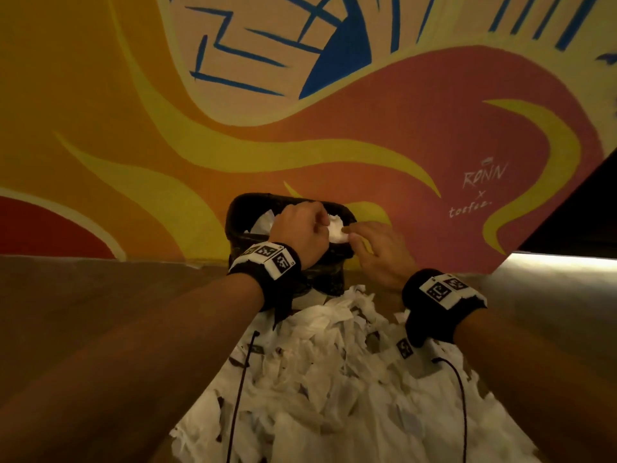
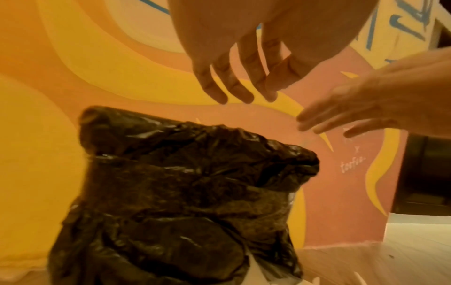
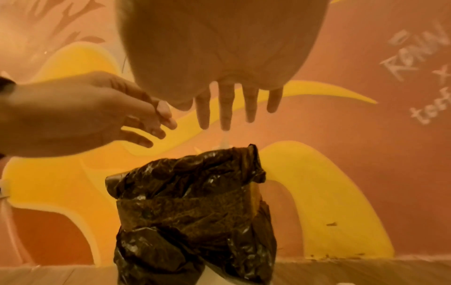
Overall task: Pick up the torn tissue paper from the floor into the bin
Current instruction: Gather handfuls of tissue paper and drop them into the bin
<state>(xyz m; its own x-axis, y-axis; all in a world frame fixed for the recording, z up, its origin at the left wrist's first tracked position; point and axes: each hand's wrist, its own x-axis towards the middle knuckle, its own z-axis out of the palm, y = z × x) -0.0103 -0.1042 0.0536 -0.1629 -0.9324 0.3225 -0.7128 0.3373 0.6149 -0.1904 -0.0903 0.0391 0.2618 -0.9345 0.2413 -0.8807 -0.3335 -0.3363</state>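
A small bin lined with a black plastic bag (image 1: pixel 237 225) (image 2: pixel 183 173) (image 3: pixel 190 192) stands on the floor against the painted wall. Both hands hover over its mouth. My left hand (image 1: pixel 300 228) (image 2: pixel 231 86) has its fingers straight and pointing down, holding nothing. My right hand (image 1: pixel 377 248) (image 3: pixel 234 108) is spread flat and also empty. A white wad of tissue (image 1: pixel 335 228) sits between the two hands at the bin's opening, and a thin scrap (image 3: pixel 224 141) hangs just under the right fingertips. More tissue (image 1: pixel 262 225) shows inside the bin.
A big heap of torn white tissue (image 1: pixel 334 379) covers the wooden floor (image 1: pixel 100 312) in front of the bin, between my forearms. The mural wall (image 1: pixel 167 145) rises directly behind the bin. A dark opening and a pale ledge (image 1: pixel 567 262) lie at the right.
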